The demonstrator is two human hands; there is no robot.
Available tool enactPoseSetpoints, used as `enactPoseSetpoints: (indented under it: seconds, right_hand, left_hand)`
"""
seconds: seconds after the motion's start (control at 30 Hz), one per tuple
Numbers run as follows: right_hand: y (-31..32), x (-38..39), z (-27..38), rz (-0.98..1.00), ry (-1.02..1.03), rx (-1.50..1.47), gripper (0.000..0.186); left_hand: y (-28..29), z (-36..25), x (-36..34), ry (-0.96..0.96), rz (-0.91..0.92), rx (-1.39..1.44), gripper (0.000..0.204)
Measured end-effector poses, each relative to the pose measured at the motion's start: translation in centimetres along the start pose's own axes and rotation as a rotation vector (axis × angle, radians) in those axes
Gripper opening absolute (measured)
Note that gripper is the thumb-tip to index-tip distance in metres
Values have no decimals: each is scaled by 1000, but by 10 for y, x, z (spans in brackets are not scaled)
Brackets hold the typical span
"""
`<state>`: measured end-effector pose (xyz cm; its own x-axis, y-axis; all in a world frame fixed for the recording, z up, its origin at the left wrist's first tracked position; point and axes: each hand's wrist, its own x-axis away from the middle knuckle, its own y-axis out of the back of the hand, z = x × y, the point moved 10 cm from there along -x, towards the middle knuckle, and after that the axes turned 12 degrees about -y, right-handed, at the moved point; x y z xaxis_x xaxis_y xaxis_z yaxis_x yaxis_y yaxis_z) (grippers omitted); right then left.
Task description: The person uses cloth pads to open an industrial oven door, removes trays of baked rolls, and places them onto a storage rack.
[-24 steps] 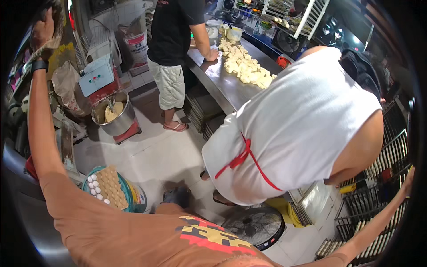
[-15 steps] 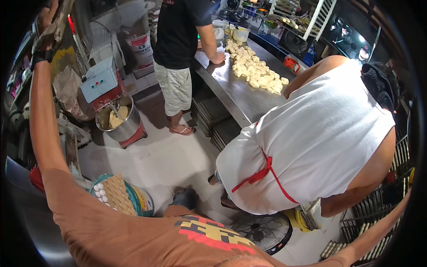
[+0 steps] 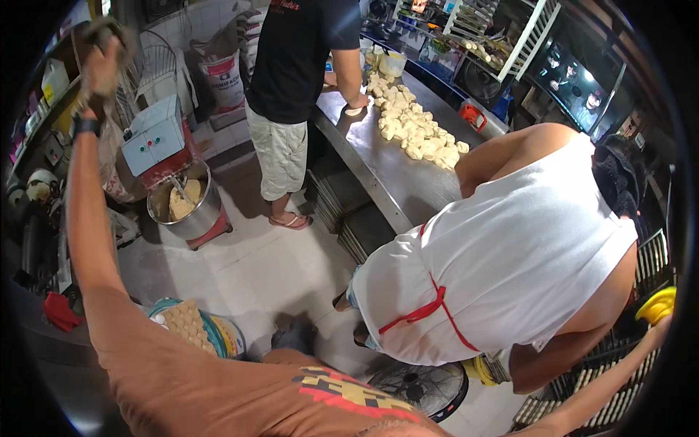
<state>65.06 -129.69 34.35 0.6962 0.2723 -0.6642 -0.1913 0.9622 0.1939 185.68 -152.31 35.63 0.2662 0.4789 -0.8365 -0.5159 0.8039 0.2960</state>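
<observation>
My left hand [image 3: 104, 65] is raised at the upper left, wearing a dark wristband. Its fingers are closed around a brownish thing [image 3: 108, 33], too smeared by motion to name. At the far right edge my right hand [image 3: 661, 331] is closed on a yellow, rounded, ridged thing [image 3: 657, 304]; the picture's rim cuts off part of the hand. Below that hand stand dark racks holding trays with rows of small pale pieces [image 3: 597, 379].
A co-worker in white [image 3: 502, 240] bends close on my right; another in black [image 3: 298, 65] presses dough at a metal table [image 3: 382, 160] bearing dough pieces [image 3: 419, 124]. A mixer [image 3: 156, 142] stands left. Egg trays [image 3: 191, 325] top a bucket; a fan [image 3: 422, 386] is low.
My left hand has swung right and slightly down with the brownish thing. More of the yellow thing shows at my right hand. My view has shifted slightly.
</observation>
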Motion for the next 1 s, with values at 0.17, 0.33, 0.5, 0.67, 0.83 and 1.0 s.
enactPoseSetpoints:
  seconds: [0.17,0.33,0.5,0.67,0.83,1.0]
  right_hand:
    - [56,24,-8,-46,-4,-78,29]
    - [89,78,-108,-17,-188,-250,27]
    - [225,132,-248,8,-582,-211,23]
    - [361,250,-437,18,-1074,193,30]
    - [475,485,-543,359,-1351,883,36]
    - [531,591,-569,696,-1632,898,53]
  left_hand:
    - [-18,-288,201,166,384,823,46]
    - [63,-535,508,-86,1359,1305,44]
    - [234,-665,703,-354,2160,1434,44]
    - [319,-702,739,-291,2506,1402,43]
    - [361,-742,702,-278,2437,1286,43]
    - [437,-831,673,-428,2443,1240,43]
